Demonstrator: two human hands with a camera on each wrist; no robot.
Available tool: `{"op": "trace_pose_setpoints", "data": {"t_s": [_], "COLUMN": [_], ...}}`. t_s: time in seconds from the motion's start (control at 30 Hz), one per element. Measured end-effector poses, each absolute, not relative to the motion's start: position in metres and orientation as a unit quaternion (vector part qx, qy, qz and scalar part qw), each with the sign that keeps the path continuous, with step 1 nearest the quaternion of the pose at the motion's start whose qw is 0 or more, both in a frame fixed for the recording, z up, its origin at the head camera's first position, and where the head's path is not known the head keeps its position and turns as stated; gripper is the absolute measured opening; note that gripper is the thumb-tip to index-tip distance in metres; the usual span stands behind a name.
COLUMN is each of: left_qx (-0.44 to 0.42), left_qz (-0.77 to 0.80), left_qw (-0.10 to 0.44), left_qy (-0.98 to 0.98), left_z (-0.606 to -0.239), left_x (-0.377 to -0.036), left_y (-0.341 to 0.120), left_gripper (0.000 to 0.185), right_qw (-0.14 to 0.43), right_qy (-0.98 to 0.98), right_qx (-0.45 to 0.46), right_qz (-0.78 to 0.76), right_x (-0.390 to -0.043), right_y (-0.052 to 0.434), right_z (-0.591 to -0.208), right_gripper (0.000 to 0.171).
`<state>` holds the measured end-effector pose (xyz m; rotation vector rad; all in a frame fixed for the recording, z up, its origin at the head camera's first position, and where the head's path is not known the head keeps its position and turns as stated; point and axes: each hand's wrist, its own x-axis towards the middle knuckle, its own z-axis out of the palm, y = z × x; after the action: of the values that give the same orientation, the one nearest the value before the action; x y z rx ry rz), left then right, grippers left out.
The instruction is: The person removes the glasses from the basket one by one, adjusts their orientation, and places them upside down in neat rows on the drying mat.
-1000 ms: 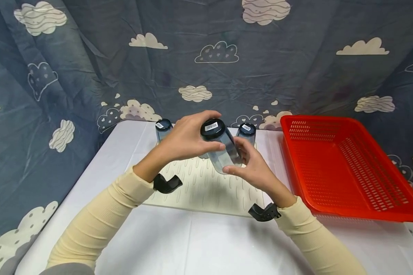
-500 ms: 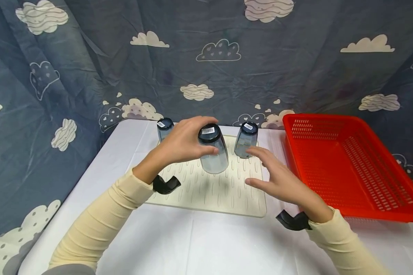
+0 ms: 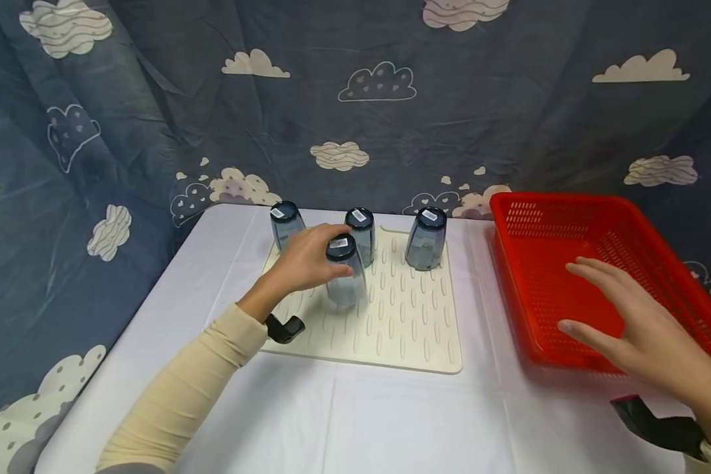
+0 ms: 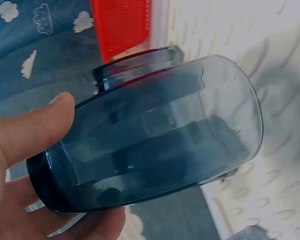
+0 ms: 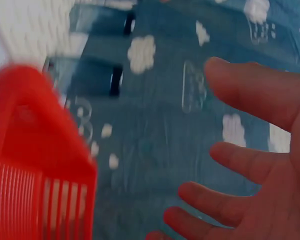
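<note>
Blue-grey glass tumbler [image 3: 345, 276], upturned on cream drying mat [image 3: 403, 329]; left hand [image 3: 305, 263] fingers curled round it. Three more tumblers [image 3: 425, 238] behind. Right hand [image 3: 640, 329], fingers spread, holding nothing, over red basket [image 3: 628, 237].

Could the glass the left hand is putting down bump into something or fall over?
Maybe. The left hand holds the upside-down glass very close to the glass behind it, so they might clink. The ridged mat could leave it wobbly if let go early. The right hand is over the red basket, too far to help.
</note>
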<state>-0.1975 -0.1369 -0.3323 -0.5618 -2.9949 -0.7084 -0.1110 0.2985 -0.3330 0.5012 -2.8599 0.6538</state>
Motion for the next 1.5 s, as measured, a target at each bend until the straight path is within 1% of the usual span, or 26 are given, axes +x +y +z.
{"op": "trace_pose_setpoints", "data": {"t_s": [0.17, 0.3, 0.47, 0.67, 1.07, 1.37, 1.5], "left_qx": [-0.191, -0.198, -0.199, -0.198, -0.208, -0.183, -0.186], "left_qz": [-0.229, -0.235, -0.250, -0.248, -0.255, -0.255, -0.256], "left_qw": [0.007, 0.015, 0.010, 0.004, 0.000, -0.044, -0.051], "left_qy": [-0.954, -0.951, -0.948, -0.948, -0.944, -0.948, -0.947], "left_z": [-0.349, -0.356, -0.360, -0.364, -0.368, -0.368, -0.367], "left_x": [-0.201, -0.202, -0.203, -0.203, -0.201, -0.201, -0.200], "left_y": [-0.136, -0.136, -0.136, -0.135, -0.135, -0.136, -0.136], "left_gripper": [0.072, 0.072, 0.072, 0.073, 0.071, 0.075, 0.075], "right_qw": [0.077, 0.072, 0.054, 0.043, 0.058, 0.042, 0.041], "right_qy": [-0.968, -0.969, -0.966, -0.964, -0.957, -0.958, -0.959], "right_qx": [0.108, 0.091, 0.078, 0.078, 0.093, 0.098, 0.099], "right_qz": [0.211, 0.218, 0.239, 0.252, 0.267, 0.266, 0.262], "right_x": [-0.098, -0.092, -0.088, -0.085, -0.085, -0.088, -0.088], "right_y": [0.323, 0.331, 0.335, 0.336, 0.332, 0.329, 0.328], "right_z": [-0.337, -0.344, -0.353, -0.359, -0.358, -0.354, -0.354], "right_gripper": [0.085, 0.083, 0.081, 0.080, 0.079, 0.082, 0.082]}}
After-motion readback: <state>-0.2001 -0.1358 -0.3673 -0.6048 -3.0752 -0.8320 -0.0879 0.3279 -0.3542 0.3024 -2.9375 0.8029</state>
